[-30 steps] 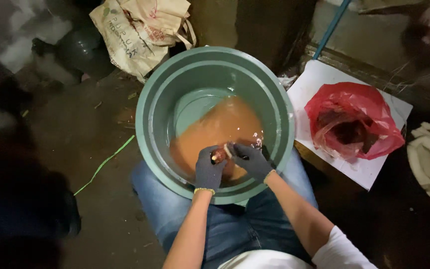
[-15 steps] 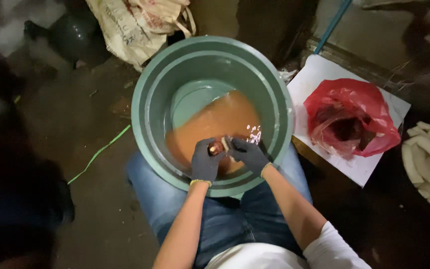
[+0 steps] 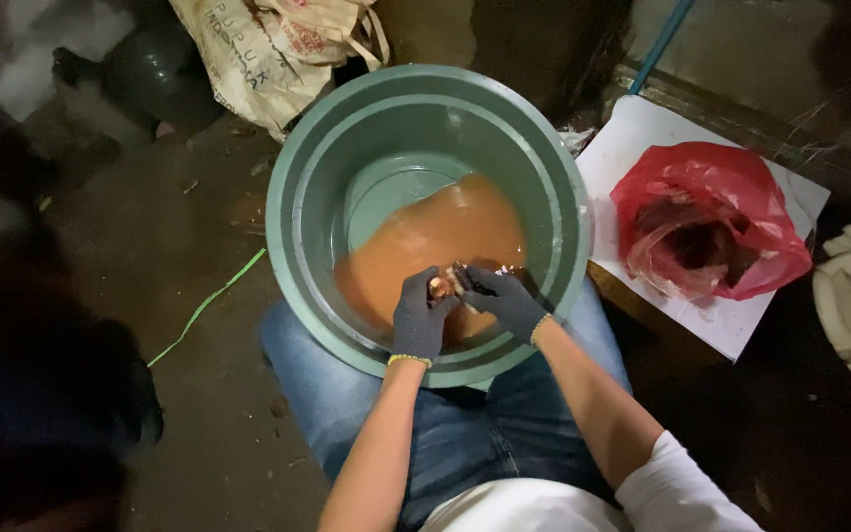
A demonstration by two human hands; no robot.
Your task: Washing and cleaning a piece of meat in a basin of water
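Your gloved left hand [image 3: 419, 317] and right hand [image 3: 502, 299] both grip a small piece [image 3: 440, 287] over muddy water [image 3: 425, 241] in the basin [image 3: 293, 212]; rinsing looks unfinished.

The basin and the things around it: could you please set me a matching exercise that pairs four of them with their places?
Things:
1. basin
2. red bag
3. printed sack
4. green cord

Places:
A. on the floor, left of the basin
B. on the white board at the right
C. on the person's lap, holding orange-brown water
D. beyond the basin, at the top of the picture

Pairs: 1-C, 2-B, 3-D, 4-A
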